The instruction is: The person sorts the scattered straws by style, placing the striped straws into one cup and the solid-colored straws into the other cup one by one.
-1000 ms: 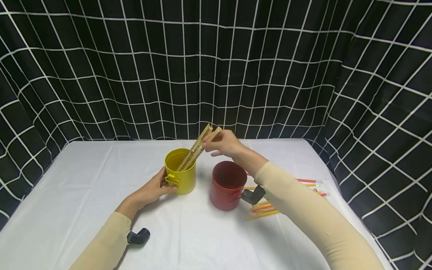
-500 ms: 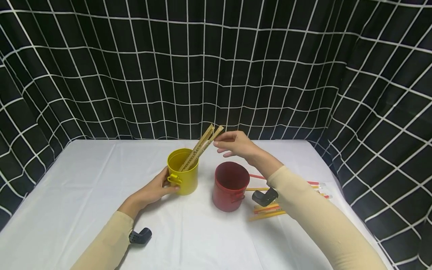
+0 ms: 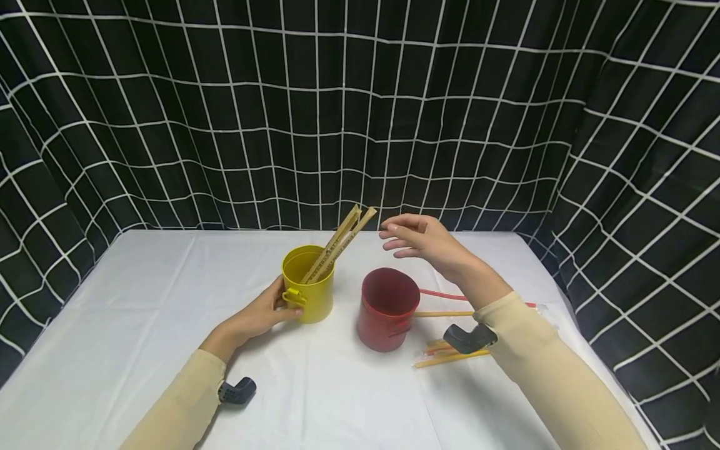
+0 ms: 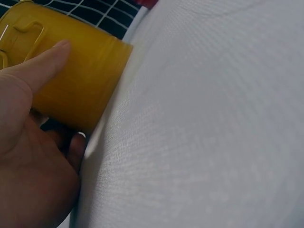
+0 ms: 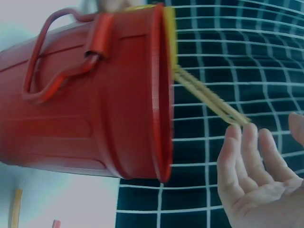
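My left hand (image 3: 253, 320) holds the side of a small yellow metal pail (image 3: 317, 303), thumb near its handle loop, as the left wrist view also shows around the yellow pail (image 4: 85, 66). Slim tan sticks with dark printing (image 3: 333, 252) lean in that pail, their upper ends sticking out to the right. In the air right of these ends is my right hand (image 3: 430, 244), holding nothing, its fingers extended and loosely bent. Below it stands a red pail (image 3: 379, 328), whose visible interior is dark. In the right wrist view, the red pail (image 5: 95, 128) fills the left side.
Several yellow and red slim sticks (image 3: 452, 359), some in clear wrapping, lie right of the red pail, partly hidden by my right forearm. A white cloth (image 3: 315, 400) covers the table. A black curtain with a white grid (image 3: 332, 112) hangs behind and at the sides.
My right hand has let go of a tan stick in the yellow pail and drawn away to the right, its fingers spreading. The left hand keeps its hold on the pail.
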A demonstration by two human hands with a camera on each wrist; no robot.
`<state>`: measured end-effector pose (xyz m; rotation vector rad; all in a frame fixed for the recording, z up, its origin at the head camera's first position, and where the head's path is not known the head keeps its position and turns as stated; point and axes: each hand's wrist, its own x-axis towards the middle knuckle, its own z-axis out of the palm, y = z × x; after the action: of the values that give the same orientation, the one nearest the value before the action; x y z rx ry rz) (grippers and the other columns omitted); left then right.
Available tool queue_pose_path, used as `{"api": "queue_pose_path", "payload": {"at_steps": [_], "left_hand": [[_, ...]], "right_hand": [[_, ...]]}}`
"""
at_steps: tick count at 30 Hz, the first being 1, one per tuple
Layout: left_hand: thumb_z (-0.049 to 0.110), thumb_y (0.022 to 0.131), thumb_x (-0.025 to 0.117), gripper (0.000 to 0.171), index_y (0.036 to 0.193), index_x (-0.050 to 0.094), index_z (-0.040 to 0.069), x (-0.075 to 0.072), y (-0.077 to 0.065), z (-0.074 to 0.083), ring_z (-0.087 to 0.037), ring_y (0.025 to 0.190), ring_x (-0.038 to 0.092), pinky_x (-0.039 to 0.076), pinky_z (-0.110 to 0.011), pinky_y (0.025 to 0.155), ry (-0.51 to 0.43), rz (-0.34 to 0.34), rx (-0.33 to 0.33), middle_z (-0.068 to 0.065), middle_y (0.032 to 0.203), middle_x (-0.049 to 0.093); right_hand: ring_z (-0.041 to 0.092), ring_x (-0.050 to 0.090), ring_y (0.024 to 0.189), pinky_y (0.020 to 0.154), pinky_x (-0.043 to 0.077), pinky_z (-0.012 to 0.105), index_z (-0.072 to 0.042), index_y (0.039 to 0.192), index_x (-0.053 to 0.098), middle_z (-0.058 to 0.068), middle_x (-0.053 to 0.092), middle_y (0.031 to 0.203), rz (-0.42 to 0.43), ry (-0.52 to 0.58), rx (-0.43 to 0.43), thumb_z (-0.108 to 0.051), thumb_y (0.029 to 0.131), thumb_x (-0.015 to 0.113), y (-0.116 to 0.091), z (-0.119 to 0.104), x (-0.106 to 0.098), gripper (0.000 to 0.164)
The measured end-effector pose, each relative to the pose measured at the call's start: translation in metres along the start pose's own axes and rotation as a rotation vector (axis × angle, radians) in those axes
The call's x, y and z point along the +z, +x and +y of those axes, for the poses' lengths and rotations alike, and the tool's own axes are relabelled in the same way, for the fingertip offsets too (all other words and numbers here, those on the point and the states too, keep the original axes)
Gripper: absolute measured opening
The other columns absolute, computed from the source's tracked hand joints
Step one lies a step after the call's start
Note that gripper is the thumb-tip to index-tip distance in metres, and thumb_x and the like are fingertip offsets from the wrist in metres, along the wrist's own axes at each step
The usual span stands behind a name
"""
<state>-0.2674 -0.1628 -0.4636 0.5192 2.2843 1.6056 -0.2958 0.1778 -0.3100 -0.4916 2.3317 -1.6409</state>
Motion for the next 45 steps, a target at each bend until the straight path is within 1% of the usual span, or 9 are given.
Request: {"api": "queue_pose_path", "payload": {"at_steps": [4, 10, 12, 18, 23, 29, 34, 39, 45], "left_hand": [[0.020, 0.093, 0.072, 0.090, 0.162, 0.015, 0.016, 0.000, -0.001, 0.001, -0.037, 0.153, 0.029, 0.017, -0.056, 0.129, -0.002, 0.013, -0.026, -0.013, 0.167, 0.027], [0.019, 0.094, 0.071, 0.088, 0.161, 0.015, 0.013, 0.000, -0.001, 0.001, -0.039, 0.153, 0.029, 0.018, -0.057, 0.128, 0.004, 0.011, -0.013, -0.015, 0.166, 0.028], [0.019, 0.094, 0.070, 0.088, 0.161, 0.015, 0.012, 0.000, -0.001, 0.001, -0.039, 0.153, 0.029, 0.017, -0.058, 0.128, 0.006, 0.008, 0.000, -0.016, 0.166, 0.028], [0.017, 0.094, 0.071, 0.089, 0.162, 0.014, 0.013, 0.003, 0.000, 0.001, -0.038, 0.153, 0.029, 0.017, -0.058, 0.128, -0.007, 0.000, 0.015, -0.015, 0.166, 0.027], [0.019, 0.094, 0.071, 0.090, 0.162, 0.012, 0.013, 0.003, 0.001, 0.003, -0.040, 0.154, 0.027, 0.017, -0.058, 0.128, -0.011, -0.018, 0.018, -0.016, 0.167, 0.025], [0.017, 0.094, 0.070, 0.089, 0.162, 0.013, 0.012, 0.000, 0.001, 0.001, -0.039, 0.153, 0.029, 0.018, -0.057, 0.128, -0.016, -0.001, -0.001, -0.016, 0.166, 0.026], [0.019, 0.094, 0.071, 0.089, 0.162, 0.013, 0.013, 0.002, 0.002, 0.001, -0.039, 0.153, 0.027, 0.016, -0.058, 0.128, -0.013, -0.012, 0.008, -0.016, 0.167, 0.026], [0.018, 0.094, 0.071, 0.088, 0.162, 0.015, 0.013, 0.003, 0.003, 0.000, -0.039, 0.153, 0.028, 0.017, -0.057, 0.128, -0.018, -0.005, 0.011, -0.015, 0.166, 0.027], [0.017, 0.094, 0.071, 0.087, 0.161, 0.016, 0.013, 0.001, 0.001, -0.001, -0.039, 0.149, 0.034, 0.020, -0.058, 0.128, 0.000, 0.003, 0.005, -0.016, 0.165, 0.029]], "right_hand": [[0.009, 0.071, 0.103, 0.092, 0.059, 0.024, 0.000, 0.136, 0.052, -0.003, 0.070, 0.116, -0.005, 0.087, -0.044, -0.027, 0.106, 0.052, -0.014, 0.000, -0.008, 0.041], [0.010, 0.071, 0.103, 0.091, 0.059, 0.022, -0.008, 0.129, 0.056, -0.007, 0.070, 0.113, -0.009, 0.143, -0.049, -0.025, 0.107, 0.050, -0.037, 0.016, -0.019, 0.029], [0.009, 0.071, 0.103, 0.091, 0.059, 0.021, -0.008, 0.130, 0.056, -0.008, 0.070, 0.113, -0.005, 0.110, -0.036, -0.027, 0.106, 0.051, -0.046, 0.024, -0.022, 0.031], [0.008, 0.072, 0.102, 0.092, 0.059, 0.022, 0.006, 0.132, 0.054, -0.010, 0.071, 0.111, 0.001, -0.046, -0.068, -0.022, 0.107, 0.051, -0.076, 0.049, -0.038, 0.037], [0.012, 0.073, 0.102, 0.093, 0.058, 0.021, 0.005, 0.127, 0.059, -0.008, 0.073, 0.111, -0.019, -0.146, -0.098, -0.018, 0.105, 0.052, -0.095, 0.067, -0.055, 0.032], [0.014, 0.073, 0.101, 0.092, 0.059, 0.022, 0.007, 0.124, 0.060, 0.003, 0.075, 0.110, -0.100, -0.113, -0.123, -0.009, 0.104, 0.052, -0.091, 0.089, -0.069, 0.027], [0.011, 0.072, 0.102, 0.093, 0.057, 0.020, 0.007, 0.129, 0.058, 0.001, 0.077, 0.105, -0.139, -0.163, -0.060, -0.011, 0.103, 0.054, -0.091, 0.103, -0.079, 0.032], [0.015, 0.072, 0.104, 0.094, 0.053, 0.016, 0.009, 0.134, 0.055, 0.015, 0.075, 0.108, -0.211, -0.235, 0.010, -0.015, 0.100, 0.062, -0.091, 0.112, -0.087, 0.042], [0.012, 0.071, 0.101, 0.090, 0.056, 0.015, 0.012, 0.123, 0.062, 0.030, 0.069, 0.112, -0.337, -0.282, -0.025, -0.002, 0.093, 0.068, -0.087, 0.127, -0.084, 0.034]]}}
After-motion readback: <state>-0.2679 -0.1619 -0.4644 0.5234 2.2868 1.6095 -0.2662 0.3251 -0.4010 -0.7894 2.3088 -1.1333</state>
